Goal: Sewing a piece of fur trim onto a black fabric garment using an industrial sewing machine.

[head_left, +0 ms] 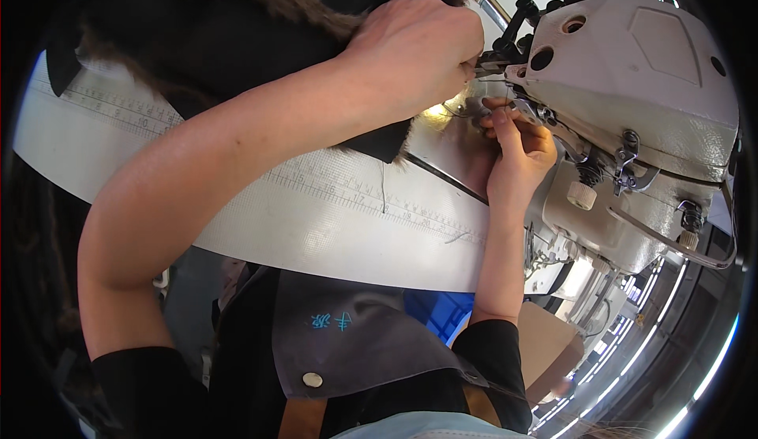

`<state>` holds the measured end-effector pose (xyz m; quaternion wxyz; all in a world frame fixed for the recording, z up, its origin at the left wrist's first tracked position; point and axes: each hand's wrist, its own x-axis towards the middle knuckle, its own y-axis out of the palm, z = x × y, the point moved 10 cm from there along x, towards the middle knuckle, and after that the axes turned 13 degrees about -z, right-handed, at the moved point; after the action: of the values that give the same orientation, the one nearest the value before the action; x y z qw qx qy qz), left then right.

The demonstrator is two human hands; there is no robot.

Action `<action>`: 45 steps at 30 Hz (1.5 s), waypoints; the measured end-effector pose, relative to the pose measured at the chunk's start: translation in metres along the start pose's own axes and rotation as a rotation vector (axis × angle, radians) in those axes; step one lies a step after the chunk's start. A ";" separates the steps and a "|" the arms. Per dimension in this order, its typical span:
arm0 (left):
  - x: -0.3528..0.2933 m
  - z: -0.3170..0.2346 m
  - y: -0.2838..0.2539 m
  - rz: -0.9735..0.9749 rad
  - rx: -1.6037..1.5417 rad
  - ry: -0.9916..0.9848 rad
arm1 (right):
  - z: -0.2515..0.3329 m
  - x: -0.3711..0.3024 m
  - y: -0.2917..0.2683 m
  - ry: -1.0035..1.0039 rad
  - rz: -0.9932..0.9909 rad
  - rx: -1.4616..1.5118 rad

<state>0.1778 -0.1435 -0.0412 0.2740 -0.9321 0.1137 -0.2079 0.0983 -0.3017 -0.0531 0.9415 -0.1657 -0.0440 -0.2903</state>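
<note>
Left hand (414, 48) closes in a fist on black furry fabric (237, 28) lying on the table (316, 218) by the sewing machine (632, 99). Right hand (517, 151) pinches thread at the needle. The fabric looks soft, limp and light; best gripped by its edge.

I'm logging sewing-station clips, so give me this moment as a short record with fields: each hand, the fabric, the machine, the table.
left hand: fist closed on the black fur-trimmed fabric, beside the machine head
right hand: fingertips pinching thread at the needle area
sewing machine: grey industrial head, at right
table: white top with a printed ruler scale
light: small lamp glow under the left hand
</note>
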 end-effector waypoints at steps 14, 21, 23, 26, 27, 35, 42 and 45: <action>0.000 -0.005 -0.003 -0.052 0.031 0.050 | 0.000 0.000 0.001 -0.018 0.020 0.025; 0.001 -0.006 -0.002 -0.057 0.029 0.054 | -0.001 0.001 0.000 -0.019 0.025 -0.020; 0.000 -0.007 -0.002 -0.051 0.037 0.055 | -0.001 0.000 0.001 -0.023 0.029 -0.021; 0.000 -0.006 -0.003 -0.072 0.042 0.058 | 0.000 0.000 0.001 -0.030 0.016 -0.013; 0.001 -0.006 -0.003 -0.072 0.041 0.058 | 0.000 0.000 0.000 -0.037 0.011 -0.013; 0.000 -0.002 -0.004 -0.010 -0.070 0.012 | -0.001 0.000 0.000 -0.009 0.023 0.021; 0.002 -0.003 0.001 0.001 -0.006 0.009 | -0.001 0.000 -0.003 -0.016 0.010 0.002; 0.000 -0.002 -0.002 -0.034 -0.015 0.025 | -0.001 -0.001 -0.001 -0.019 0.012 -0.018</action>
<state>0.1773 -0.1432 -0.0384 0.2619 -0.9333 0.1029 -0.2231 0.0972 -0.3022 -0.0543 0.9412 -0.1770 -0.0492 -0.2836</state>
